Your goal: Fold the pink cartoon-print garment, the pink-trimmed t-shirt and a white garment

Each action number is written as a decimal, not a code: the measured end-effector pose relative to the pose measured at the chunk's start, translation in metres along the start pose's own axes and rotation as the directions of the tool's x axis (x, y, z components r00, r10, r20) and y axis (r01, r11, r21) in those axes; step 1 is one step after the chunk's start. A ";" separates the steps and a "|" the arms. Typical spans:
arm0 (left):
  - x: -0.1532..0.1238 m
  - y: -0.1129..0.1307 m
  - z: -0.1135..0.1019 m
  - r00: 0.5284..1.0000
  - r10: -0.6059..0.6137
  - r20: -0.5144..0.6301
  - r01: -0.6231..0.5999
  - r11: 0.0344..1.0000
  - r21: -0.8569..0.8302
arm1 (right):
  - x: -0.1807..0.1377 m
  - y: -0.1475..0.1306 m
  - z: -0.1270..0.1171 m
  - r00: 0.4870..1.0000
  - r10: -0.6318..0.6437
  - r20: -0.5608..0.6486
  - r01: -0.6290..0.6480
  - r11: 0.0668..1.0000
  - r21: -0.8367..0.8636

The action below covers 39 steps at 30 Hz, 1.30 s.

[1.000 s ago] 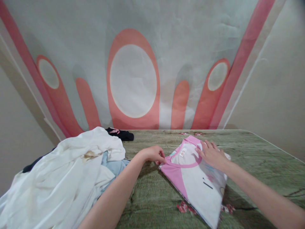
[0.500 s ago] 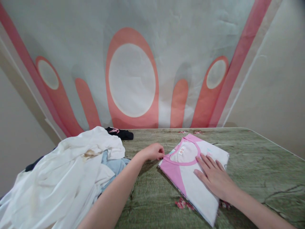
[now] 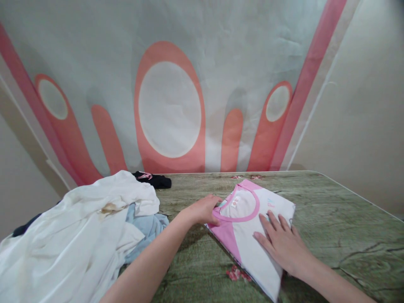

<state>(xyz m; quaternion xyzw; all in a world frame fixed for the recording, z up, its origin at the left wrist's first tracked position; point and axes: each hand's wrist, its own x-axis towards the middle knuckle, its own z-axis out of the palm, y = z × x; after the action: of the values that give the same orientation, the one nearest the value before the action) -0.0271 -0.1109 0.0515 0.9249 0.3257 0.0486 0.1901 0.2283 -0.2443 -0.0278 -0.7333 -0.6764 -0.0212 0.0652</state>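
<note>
Head view: left hand (image 3: 205, 209) curled against shirt (image 3: 248, 242), grip unclear; right hand (image 3: 283, 245) spread flat on it; collar (image 3: 237, 219), long axis aimed upper left.

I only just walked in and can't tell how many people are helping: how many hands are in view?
2: the left hand at the pink shoulder corner of the folded shirt, and the right hand resting on its white front.

The shirt (image 3: 243, 237) is matt cloth, the tabletop (image 3: 331, 223) wood-grained.
</note>
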 end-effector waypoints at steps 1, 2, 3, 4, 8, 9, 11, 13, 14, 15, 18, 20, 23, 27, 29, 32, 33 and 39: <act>0.000 0.002 -0.001 1.000 -0.009 0.007 0.009 0.999 0.035 | 0.003 0.004 0.001 1.000 -0.016 0.017 0.016 1.000 0.006; 0.000 0.006 -0.002 0.999 -0.029 0.016 0.028 0.997 0.076 | 0.007 0.008 0.002 0.999 -0.038 0.034 0.038 0.999 0.015; 0.000 0.011 -0.003 0.998 -0.057 0.027 0.053 0.992 0.119 | 0.013 0.013 0.002 0.996 -0.069 0.052 0.067 0.997 0.025; -0.001 0.017 -0.003 0.996 -0.085 0.031 0.079 0.984 0.157 | 0.020 0.019 0.001 0.992 -0.105 0.068 0.103 0.994 0.037; -0.007 0.049 0.002 0.981 -0.184 0.066 0.165 0.959 0.231 | 0.051 0.043 -0.007 0.952 -0.287 0.107 0.278 0.956 0.094; -0.009 0.056 0.004 0.977 -0.195 0.089 0.170 0.958 0.231 | 0.059 0.050 -0.010 0.936 -0.336 0.103 0.326 0.940 0.104; -0.011 0.068 0.006 0.972 -0.189 0.143 0.155 0.964 0.218 | 0.074 0.062 -0.015 0.908 -0.413 0.077 0.403 0.908 0.112; -0.012 0.071 0.006 0.974 -0.140 0.175 0.107 0.976 0.189 | 0.087 0.077 -0.018 0.898 -0.439 0.041 0.433 0.896 0.101; -0.012 0.069 0.005 0.977 -0.121 0.176 0.091 0.981 0.171 | 0.092 0.084 -0.018 0.900 -0.435 0.023 0.432 0.898 0.088; -0.011 0.065 0.004 0.981 -0.104 0.163 0.079 0.985 0.154 | 0.098 0.091 -0.017 0.905 -0.426 0.006 0.425 0.902 0.071; -0.006 0.048 0.002 0.998 -0.062 0.031 0.057 0.989 0.138 | 0.107 0.103 -0.009 0.926 -0.373 -0.067 0.375 0.927 0.017; -0.002 0.038 0.004 0.998 -0.006 -0.064 0.015 0.989 0.148 | 0.108 0.101 -0.002 0.937 -0.333 -0.108 0.336 0.942 0.005; 0.002 0.034 0.010 0.984 0.094 -0.153 -0.074 0.988 0.133 | 0.099 0.081 0.006 0.947 -0.298 -0.120 0.300 0.954 0.001; 0.004 0.035 0.018 0.955 0.256 -0.153 -0.242 0.965 0.100 | 0.081 0.050 0.011 0.958 -0.277 -0.075 0.278 0.961 0.008; 0.005 0.031 0.022 0.947 0.290 -0.134 -0.280 0.956 0.093 | 0.073 0.041 0.011 0.960 -0.276 -0.052 0.277 0.961 0.023; 0.005 0.023 0.025 0.954 0.284 -0.095 -0.277 0.957 0.083 | 0.065 0.036 0.008 0.961 -0.274 -0.046 0.276 0.960 0.042; 0.005 0.022 0.025 0.955 0.284 -0.082 -0.277 0.957 0.083 | 0.064 0.036 0.008 0.961 -0.272 -0.050 0.275 0.960 0.048; 0.003 0.038 0.030 0.959 0.284 -0.010 -0.280 0.952 0.124 | 0.063 0.039 0.009 0.965 -0.255 -0.063 0.258 0.966 0.030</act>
<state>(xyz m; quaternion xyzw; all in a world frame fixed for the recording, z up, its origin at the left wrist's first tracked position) 0.0039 -0.1460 0.0385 0.9710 0.1953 0.0680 0.1202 0.2717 -0.1839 -0.0315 -0.6372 -0.7637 -0.0380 0.0959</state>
